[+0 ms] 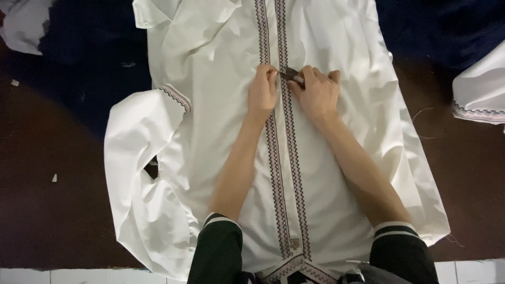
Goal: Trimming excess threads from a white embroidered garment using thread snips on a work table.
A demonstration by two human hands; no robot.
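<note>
white robe (336, 158) | soft, creased | zigzag placket (284, 158) | right hand (315, 94) pinching small dark tool (291, 75)

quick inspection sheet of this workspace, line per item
surface: dark brown floor, pale tiles along the near edge.
job's things: white shirt spread flat, patterned front band down its middle; small dark tool at the band.
clutter: white scraps on the floor, loose thread at right.
grippers: left hand pinches the band; right hand holds the tool against it.
cables: nothing seen.
surroundings: dark blue cloth under the shirt, other white garments at the edges.
</note>
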